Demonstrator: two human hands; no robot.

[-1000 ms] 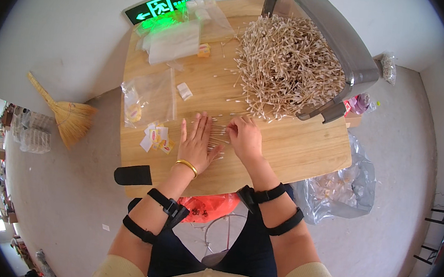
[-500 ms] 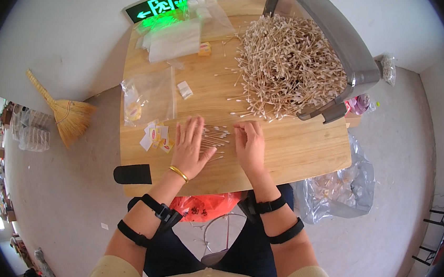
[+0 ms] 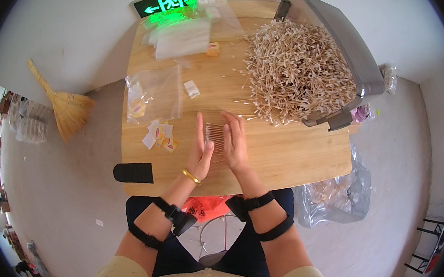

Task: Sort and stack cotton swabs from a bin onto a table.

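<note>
A small row of cotton swabs (image 3: 215, 137) lies on the wooden table between my two hands, the sticks side by side and running left to right. My left hand (image 3: 200, 152) stands on edge at the row's left end, its fingers stretched out. Against the right end rests my right hand (image 3: 236, 144), fingers extended and slightly bent. Neither hand is closed round the swabs; the palms flank them. Beyond my right hand, a large heap of cotton swabs (image 3: 299, 74) spills from a grey translucent bin (image 3: 353, 60) tipped on its side.
Left of my hands are small yellow-and-white cards (image 3: 160, 133), a clear plastic bag (image 3: 165, 89) and a white packet (image 3: 191, 89). Farther back lie stacked clear bags (image 3: 183, 40) and a lit green sign (image 3: 170, 1). A black pad (image 3: 133, 172) sits at the near left edge.
My hands have come closer together, squeezing the loosely spread swabs into a narrower, more even row. The right hand's bent fingers have straightened. The view has shifted slightly.
</note>
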